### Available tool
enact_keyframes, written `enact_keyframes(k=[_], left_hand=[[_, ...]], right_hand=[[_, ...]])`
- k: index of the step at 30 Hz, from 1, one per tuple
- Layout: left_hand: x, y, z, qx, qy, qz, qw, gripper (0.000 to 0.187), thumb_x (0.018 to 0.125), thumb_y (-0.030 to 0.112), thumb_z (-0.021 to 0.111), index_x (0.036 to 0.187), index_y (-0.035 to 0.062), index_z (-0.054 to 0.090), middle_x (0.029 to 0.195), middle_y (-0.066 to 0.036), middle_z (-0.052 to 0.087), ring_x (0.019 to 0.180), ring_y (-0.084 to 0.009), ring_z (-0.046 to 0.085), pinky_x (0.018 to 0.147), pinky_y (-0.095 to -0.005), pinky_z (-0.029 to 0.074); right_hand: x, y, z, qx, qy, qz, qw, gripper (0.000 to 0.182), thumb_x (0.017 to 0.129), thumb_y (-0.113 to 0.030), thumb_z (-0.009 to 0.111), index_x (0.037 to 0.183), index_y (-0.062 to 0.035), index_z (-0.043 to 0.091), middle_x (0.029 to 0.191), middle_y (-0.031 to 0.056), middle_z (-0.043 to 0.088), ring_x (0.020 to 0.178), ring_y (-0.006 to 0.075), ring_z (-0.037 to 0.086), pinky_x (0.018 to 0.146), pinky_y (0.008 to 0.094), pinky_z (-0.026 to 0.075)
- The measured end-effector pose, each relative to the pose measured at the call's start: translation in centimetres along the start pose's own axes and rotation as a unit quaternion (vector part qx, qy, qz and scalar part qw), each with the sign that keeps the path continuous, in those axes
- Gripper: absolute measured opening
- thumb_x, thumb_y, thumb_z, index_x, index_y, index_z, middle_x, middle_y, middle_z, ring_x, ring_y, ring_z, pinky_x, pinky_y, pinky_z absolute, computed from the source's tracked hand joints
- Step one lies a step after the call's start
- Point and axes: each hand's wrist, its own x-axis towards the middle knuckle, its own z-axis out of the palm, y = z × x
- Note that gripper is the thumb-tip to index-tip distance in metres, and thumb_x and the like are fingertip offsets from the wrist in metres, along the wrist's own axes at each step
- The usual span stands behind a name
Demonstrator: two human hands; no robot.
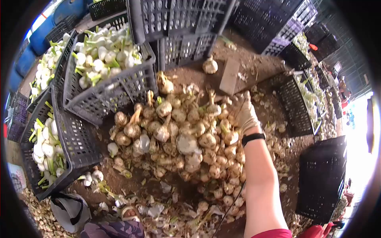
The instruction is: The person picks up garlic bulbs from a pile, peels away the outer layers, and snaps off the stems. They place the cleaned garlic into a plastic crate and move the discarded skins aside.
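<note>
My right hand (245, 113), in a pale, soiled glove with a black band at the wrist, reaches to the right edge of a large heap of garlic bulbs (186, 143). Its fingers look stretched out against the outer bulbs, and I see nothing held in them. The bulbs have brown, dirty skins, and some still carry dry stems. Just beyond the fingertips lies a flat wooden board (229, 76) on the dirt floor. A single bulb (210, 66) sits apart, behind the heap. My left hand is out of view.
Black plastic crates (113, 91) of cleaned white garlic with green stems stand at the left. Stacked crates (180, 23) rise behind the heap. More crates (295, 107) line the right side, one (321, 178) nearer me. Loose skins (158, 210) litter the floor by a foot (130, 213).
</note>
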Motion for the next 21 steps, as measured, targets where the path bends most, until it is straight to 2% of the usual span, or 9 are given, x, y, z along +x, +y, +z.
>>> enact_keyframes(k=[4, 8, 11, 14, 15, 17, 19, 20, 21], left_hand=[[-0.3, -0.7, 1.0, 0.025, 0.020, 0.047, 0.998, 0.052, 0.074, 0.014, 0.070, 0.122, 0.0002, 0.054, 0.112, -0.021, 0.059, 0.098, -0.0376, 0.059, 0.085, -0.0399, 0.048], [-0.3, -0.8, 1.7, 0.061, 0.016, 0.075, 0.995, 0.044, 0.073, 0.010, 0.069, 0.115, 0.0010, 0.058, 0.111, -0.020, 0.060, 0.100, -0.0365, 0.060, 0.086, -0.0394, 0.049], [-0.2, -0.5, 2.5, 0.058, 0.010, 0.080, 0.995, 0.044, 0.073, 0.010, 0.069, 0.114, 0.0012, 0.058, 0.111, -0.020, 0.060, 0.099, -0.0375, 0.060, 0.085, -0.0399, 0.049], [-0.3, -0.4, 3.7, 0.072, 0.002, 0.083, 0.994, 0.043, 0.075, 0.014, 0.069, 0.115, 0.0015, 0.057, 0.108, -0.020, 0.060, 0.097, -0.0389, 0.059, 0.083, -0.0405, 0.049], [-0.3, -0.4, 4.1, 0.081, 0.009, 0.090, 0.993, 0.043, 0.075, 0.014, 0.069, 0.115, 0.0015, 0.057, 0.108, -0.020, 0.060, 0.097, -0.0389, 0.059, 0.083, -0.0405, 0.049], [-0.6, -0.4, 4.5, 0.106, 0.010, 0.073, 0.992, 0.041, 0.077, 0.014, 0.068, 0.114, 0.0021, 0.058, 0.106, -0.020, 0.060, 0.097, -0.0390, 0.059, 0.082, -0.0410, 0.049], [-0.6, 0.0, 4.1, 0.139, -0.022, 0.008, 0.990, 0.038, 0.085, 0.018, 0.068, 0.119, 0.0057, 0.058, 0.114, -0.012, 0.061, 0.105, -0.0238, 0.060, 0.090, -0.0352, 0.049], [-0.7, 0.3, 3.9, 0.124, 0.010, -0.003, 0.992, 0.036, 0.083, 0.015, 0.069, 0.116, 0.0053, 0.059, 0.110, -0.011, 0.061, 0.100, -0.0220, 0.061, 0.086, -0.0341, 0.050], [-0.7, 0.2, 3.9, 0.108, 0.040, -0.010, 0.993, 0.034, 0.082, 0.012, 0.070, 0.114, 0.0049, 0.060, 0.107, -0.010, 0.062, 0.094, -0.0202, 0.062, 0.082, -0.0331, 0.052]], right_hand=[[-5.1, -1.1, -2.3, -0.145, -0.001, -0.013, 0.989, 0.027, 0.095, -0.016, 0.054, 0.120, -0.0098, 0.054, 0.101, 0.0072, 0.064, 0.094, 0.0192, 0.064, 0.077, 0.0335, 0.051], [-9.7, 0.3, -6.1, -0.488, -0.084, -0.109, 0.862, 0.031, 0.089, -0.002, 0.056, 0.120, -0.0007, 0.059, 0.104, 0.0068, 0.066, 0.084, 0.0109, 0.058, 0.076, 0.0253, 0.047], [-12.9, 1.0, -3.9, -0.665, -0.083, -0.071, 0.738, 0.054, 0.084, -0.022, 0.066, 0.131, -0.0015, 0.048, 0.113, 0.0142, 0.063, 0.101, 0.0239, 0.061, 0.088, 0.0328, 0.048], [-11.6, 2.9, -1.9, -0.824, 0.012, -0.043, 0.565, 0.070, 0.080, -0.051, 0.066, 0.137, -0.0179, 0.043, 0.128, 0.0124, 0.055, 0.114, 0.0325, 0.055, 0.095, 0.0403, 0.046], [-12.2, 2.1, 0.0, -0.820, 0.005, -0.022, 0.572, 0.060, 0.079, -0.030, 0.070, 0.132, -0.0097, 0.048, 0.123, 0.0171, 0.058, 0.113, 0.0337, 0.055, 0.093, 0.0418, 0.047], [-11.5, 2.0, 0.6, -0.835, -0.008, -0.027, 0.549, 0.055, 0.080, -0.025, 0.069, 0.129, -0.0091, 0.051, 0.118, 0.0199, 0.059, 0.107, 0.0345, 0.058, 0.089, 0.0412, 0.048], [-10.2, 2.1, -0.4, -0.760, 0.020, -0.057, 0.647, 0.051, 0.079, -0.024, 0.068, 0.125, -0.0072, 0.053, 0.106, 0.0173, 0.064, 0.094, 0.0290, 0.062, 0.080, 0.0368, 0.049], [-9.9, 3.1, -2.3, -0.678, 0.010, -0.106, 0.728, 0.056, 0.081, -0.028, 0.070, 0.125, 0.0004, 0.051, 0.102, 0.0221, 0.065, 0.103, 0.0333, 0.061, 0.089, 0.0398, 0.048], [-13.5, 1.7, -0.4, -0.570, 0.035, -0.100, 0.815, 0.052, 0.082, -0.030, 0.072, 0.120, 0.0012, 0.053, 0.099, 0.0153, 0.066, 0.092, 0.0235, 0.063, 0.080, 0.0340, 0.051]])
